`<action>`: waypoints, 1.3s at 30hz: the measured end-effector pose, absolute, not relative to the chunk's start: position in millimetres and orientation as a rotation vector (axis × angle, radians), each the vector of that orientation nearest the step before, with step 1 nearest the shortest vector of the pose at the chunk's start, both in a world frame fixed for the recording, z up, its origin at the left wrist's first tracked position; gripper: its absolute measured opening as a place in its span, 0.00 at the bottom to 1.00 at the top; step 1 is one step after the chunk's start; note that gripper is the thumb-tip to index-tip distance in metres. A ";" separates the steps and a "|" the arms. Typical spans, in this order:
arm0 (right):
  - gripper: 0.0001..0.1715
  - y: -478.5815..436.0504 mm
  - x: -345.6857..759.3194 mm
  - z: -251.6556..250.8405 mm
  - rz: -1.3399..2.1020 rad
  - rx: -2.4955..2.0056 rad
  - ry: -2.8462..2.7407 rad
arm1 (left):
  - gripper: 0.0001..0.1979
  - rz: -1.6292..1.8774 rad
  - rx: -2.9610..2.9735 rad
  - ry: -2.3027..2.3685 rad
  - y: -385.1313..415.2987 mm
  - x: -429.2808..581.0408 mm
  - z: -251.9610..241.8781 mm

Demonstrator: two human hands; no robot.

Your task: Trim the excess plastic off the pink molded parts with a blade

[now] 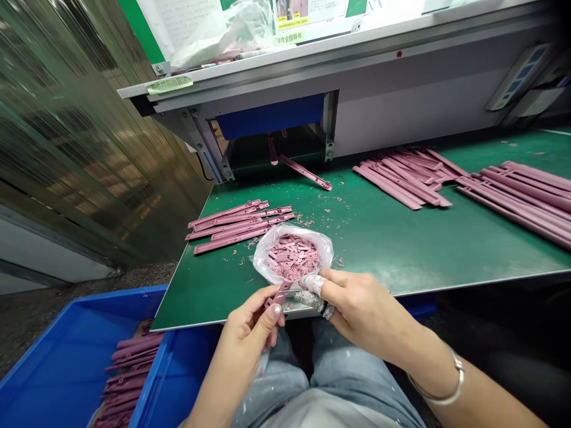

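Note:
My left hand (pixel 254 324) is closed round a small pink plastic part (pixel 282 292), thumb on top, at the table's front edge. My right hand (pixel 357 306) pinches the same part from the right; its fingertips are wrapped in tape and a ring shows. Just behind both hands lies a clear plastic bag (pixel 293 255) full of pink plastic scraps. A bracelet sits on my right wrist.
Green table (pixel 401 238) with pink strips in a left pile (pixel 238 226), a middle pile (pixel 405 175) and a right pile (pixel 526 196). One strip (pixel 306 172) pokes from a machine opening. A blue crate (pixel 66 362) with pink strips stands at lower left.

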State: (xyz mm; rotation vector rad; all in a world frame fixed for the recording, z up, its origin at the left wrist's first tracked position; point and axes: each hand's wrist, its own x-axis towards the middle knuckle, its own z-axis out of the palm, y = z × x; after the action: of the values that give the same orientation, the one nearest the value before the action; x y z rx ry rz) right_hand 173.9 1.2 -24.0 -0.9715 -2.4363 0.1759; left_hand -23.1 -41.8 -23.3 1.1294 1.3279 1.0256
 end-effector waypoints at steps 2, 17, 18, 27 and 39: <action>0.18 1.8 174.2 -24.4 0.170 -0.976 -2.460 | 0.19 1.028 1.124 1.310 -41.5 -22.3 -22.9; 0.14 29.2 187.0 -15.3 1.210 -0.549 -2.432 | 0.21 1.047 1.121 1.290 -42.1 -29.5 -26.6; 0.15 28.7 186.8 -16.2 1.236 -0.533 -2.374 | 0.21 1.069 1.104 1.294 -42.0 -28.5 -26.2; 0.21 1.2 162.0 -42.4 0.675 -0.896 -2.112 | 0.20 1.296 0.995 1.290 -39.5 -14.3 -24.3; 0.26 -6.4 146.1 -49.8 0.628 -0.953 -2.064 | 0.18 1.408 0.862 1.211 -36.9 -7.6 -26.9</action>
State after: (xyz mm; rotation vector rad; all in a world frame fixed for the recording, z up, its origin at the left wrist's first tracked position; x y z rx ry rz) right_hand 146.1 -6.4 -49.8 -0.9527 -2.0643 0.6279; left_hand -7.6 -36.9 -26.9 0.8618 1.2108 1.4076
